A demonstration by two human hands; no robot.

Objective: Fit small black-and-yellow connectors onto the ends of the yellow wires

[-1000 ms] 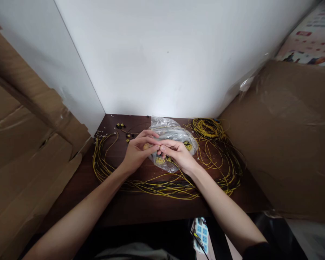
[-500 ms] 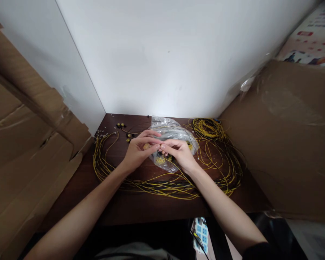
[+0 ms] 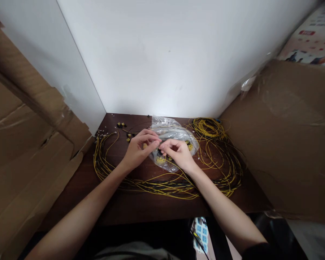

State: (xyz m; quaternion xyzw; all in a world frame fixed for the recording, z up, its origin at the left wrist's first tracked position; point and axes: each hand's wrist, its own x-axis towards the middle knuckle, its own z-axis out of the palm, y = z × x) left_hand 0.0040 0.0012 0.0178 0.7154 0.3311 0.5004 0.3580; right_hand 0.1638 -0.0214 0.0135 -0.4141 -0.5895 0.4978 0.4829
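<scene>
"Where's the thin yellow wire (image 3: 174, 165)?"
"Above the clear plastic bag (image 3: 176, 134), pinched in the right hand (image 3: 181, 154) and trailing toward the wrist."
"And the left hand (image 3: 140, 147)?"
"Just beside it, thumb and fingers drawn close; I can't tell whether they grip anything."
"Farther out?"
"A yellow-and-black wire bundle (image 3: 162, 187) curves across the dark worktop (image 3: 151, 209)."

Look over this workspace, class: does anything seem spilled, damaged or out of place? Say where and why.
Small white bits lie scattered across the tabletop's back left corner, unlike the gathered cables. The left cardboard's edge is ragged, as if torn.
</scene>
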